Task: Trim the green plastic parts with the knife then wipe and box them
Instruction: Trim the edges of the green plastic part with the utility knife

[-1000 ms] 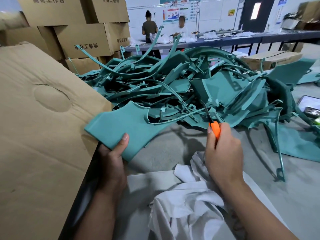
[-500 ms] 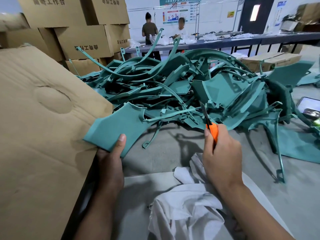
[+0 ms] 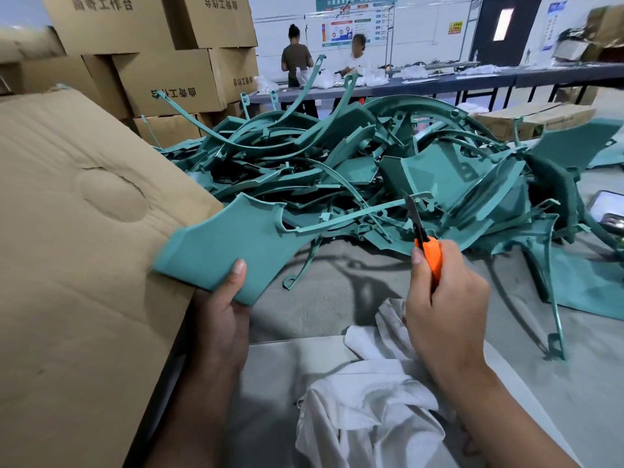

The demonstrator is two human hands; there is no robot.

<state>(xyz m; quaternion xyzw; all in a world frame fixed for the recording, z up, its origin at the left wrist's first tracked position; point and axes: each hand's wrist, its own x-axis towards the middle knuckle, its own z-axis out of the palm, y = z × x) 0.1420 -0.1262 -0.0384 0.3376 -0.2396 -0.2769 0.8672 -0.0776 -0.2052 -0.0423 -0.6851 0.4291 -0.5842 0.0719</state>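
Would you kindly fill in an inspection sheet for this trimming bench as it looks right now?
Surface: grey bench, partly bare.
Job's things: green part held by left hand; orange knife, blade out, in right hand; white cloth near the body; cardboard flap at left.
Clutter: heap of green parts.
Hands: both gripping.
Cables: nothing seen.
Surroundings: stacked boxes; two people at a far table.

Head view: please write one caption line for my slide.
Left hand holds a green plastic part while the right hand brings an orange knife to its thin arm.
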